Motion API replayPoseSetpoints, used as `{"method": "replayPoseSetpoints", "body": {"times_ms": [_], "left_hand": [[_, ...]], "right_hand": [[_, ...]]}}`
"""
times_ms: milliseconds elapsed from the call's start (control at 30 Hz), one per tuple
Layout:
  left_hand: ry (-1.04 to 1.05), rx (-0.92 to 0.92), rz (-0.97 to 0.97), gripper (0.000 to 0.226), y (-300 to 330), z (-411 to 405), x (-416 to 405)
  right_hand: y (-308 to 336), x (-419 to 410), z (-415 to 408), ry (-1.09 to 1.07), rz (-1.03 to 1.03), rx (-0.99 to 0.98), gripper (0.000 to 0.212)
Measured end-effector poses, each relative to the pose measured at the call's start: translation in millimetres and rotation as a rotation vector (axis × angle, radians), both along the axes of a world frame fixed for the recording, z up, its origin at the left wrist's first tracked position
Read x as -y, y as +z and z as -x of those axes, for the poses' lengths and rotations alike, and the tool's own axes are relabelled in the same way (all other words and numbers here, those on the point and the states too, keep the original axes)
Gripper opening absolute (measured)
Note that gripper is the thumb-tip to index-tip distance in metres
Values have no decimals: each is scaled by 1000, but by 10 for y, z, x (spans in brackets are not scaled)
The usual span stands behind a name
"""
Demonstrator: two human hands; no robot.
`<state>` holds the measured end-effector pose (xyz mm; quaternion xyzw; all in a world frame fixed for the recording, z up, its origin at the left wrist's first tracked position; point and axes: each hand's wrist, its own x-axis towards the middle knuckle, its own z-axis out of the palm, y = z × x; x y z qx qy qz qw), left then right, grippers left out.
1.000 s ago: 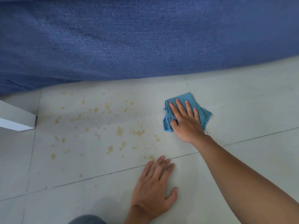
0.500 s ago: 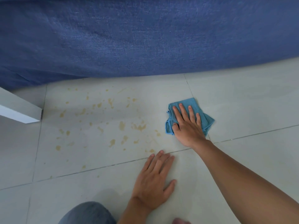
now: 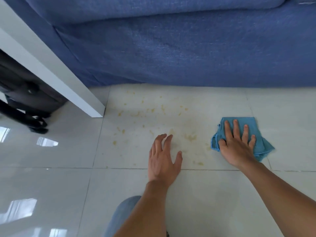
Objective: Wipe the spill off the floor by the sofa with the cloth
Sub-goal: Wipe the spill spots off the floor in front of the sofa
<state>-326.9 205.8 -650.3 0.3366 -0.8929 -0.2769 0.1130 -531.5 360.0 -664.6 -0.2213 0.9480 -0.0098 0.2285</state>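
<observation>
Cloth [image 3: 239, 123] sits flat on the floor [image 3: 51, 194] at the right edge of the spill [image 3: 153, 120], much where it was half a second ago, with the right hand [image 3: 236, 147] pressed on top of it, fingers straight and a little spread. What has changed is the left hand [image 3: 162, 159]: a moment back it lay flat on the near tile as a prop, fingers together; now it has come forward over the grout line, fingers loosely fanned and slightly lifted, holding nothing, its tips right at the nearest yellow specks. The view has also swung, so the sofa [image 3: 188, 48] now fills the far side, and a white table leg [image 3: 82, 100] shows at far left with a dark bag [image 3: 25, 100] behind it.

As for the job, the yellow flecks are scattered from just left of the cloth out toward the table leg, none visibly smeared away (a faint film near the cloth, hard to be sure). So I'd judge the wiping barely begun. The left hand shifting forward looks like a fresh brace for a leftward sweep, though it now sits in the cloth's path and would need to move clear.
</observation>
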Motion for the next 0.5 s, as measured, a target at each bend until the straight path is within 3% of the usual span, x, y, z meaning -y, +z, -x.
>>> {"method": "replayPoseSetpoints", "body": {"times_ms": [233, 500], "left_hand": [[80, 93, 113, 68, 85, -406, 649], [462, 260, -14, 119, -18, -1425, 856]], "right_hand": [[14, 118, -54, -11, -44, 25, 72], [-9, 141, -85, -14, -64, -6, 72]]}}
